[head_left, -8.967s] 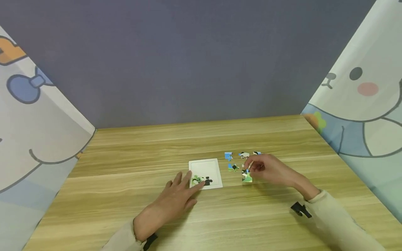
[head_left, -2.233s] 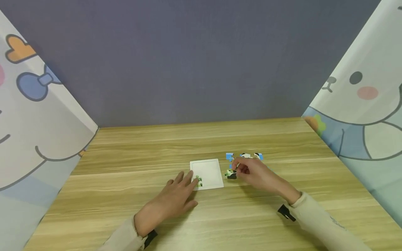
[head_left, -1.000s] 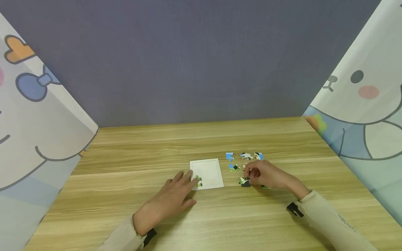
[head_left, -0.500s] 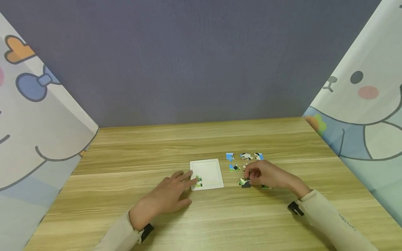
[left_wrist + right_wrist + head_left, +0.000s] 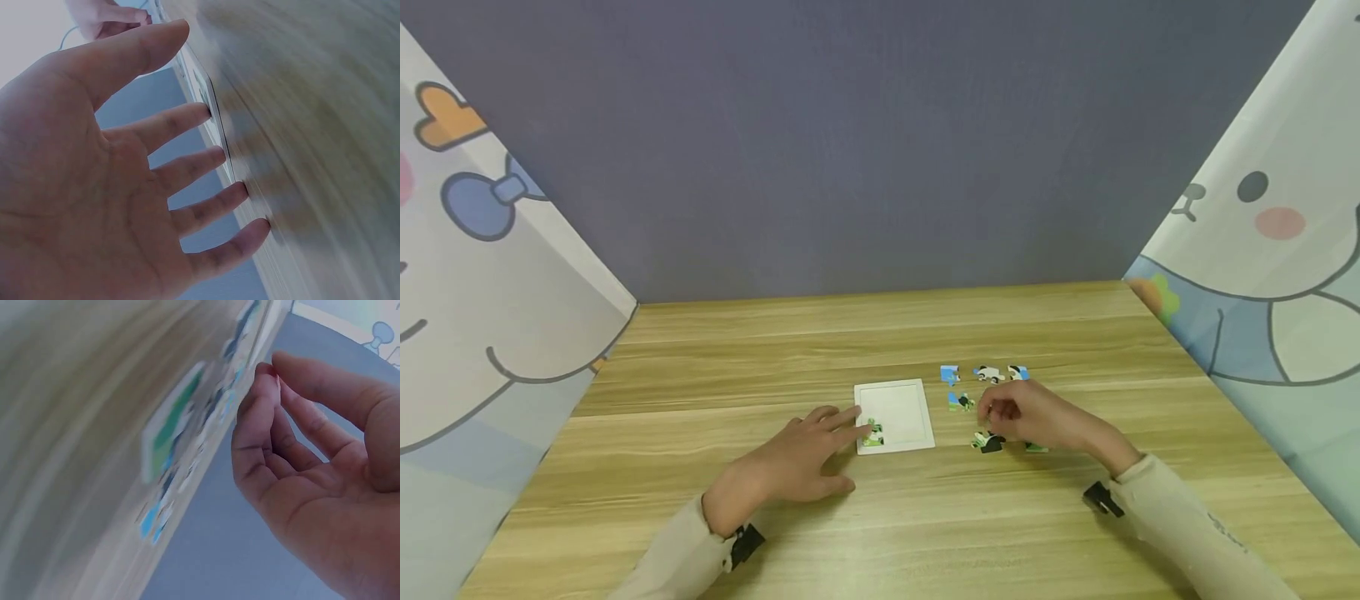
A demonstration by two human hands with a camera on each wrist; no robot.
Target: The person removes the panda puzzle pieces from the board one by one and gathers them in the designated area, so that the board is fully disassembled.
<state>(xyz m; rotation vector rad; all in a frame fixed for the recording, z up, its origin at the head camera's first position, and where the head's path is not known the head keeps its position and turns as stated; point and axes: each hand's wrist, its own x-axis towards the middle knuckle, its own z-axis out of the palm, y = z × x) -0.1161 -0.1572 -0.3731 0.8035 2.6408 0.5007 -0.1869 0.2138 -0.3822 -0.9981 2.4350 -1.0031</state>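
Observation:
My left hand [image 5: 793, 458] is spread beside a white puzzle tray [image 5: 895, 450], its index fingertip touching a green-and-white jigsaw piece [image 5: 874, 436] in the tray's lower-left corner. In the left wrist view, the left fingers [image 5: 187, 162] are straight at the tray's edge. To the right, my right hand [image 5: 1033, 412] hovers over loose jigsaw pieces, fingers loosely curled and thumb close to the index finger. Nothing shows between them. Just below lies a green-and-black jigsaw piece [image 5: 989, 443] on the table. A green piece [image 5: 172, 425] stands out in the right wrist view.
Blue piece [image 5: 950, 373], panda-patterned piece [image 5: 987, 373] and blue-white piece [image 5: 1018, 372] lie in a back row. A blue-green piece [image 5: 958, 402] lies before them. Another green piece [image 5: 1036, 447] is partly under my right hand. A grey panel [image 5: 880, 150] rises behind the wooden table [image 5: 737, 350].
The black-patterned piece has left the tray; my right hand carried it rightward to the table and now has let go, lifting slightly. My left hand has drawn back a little.

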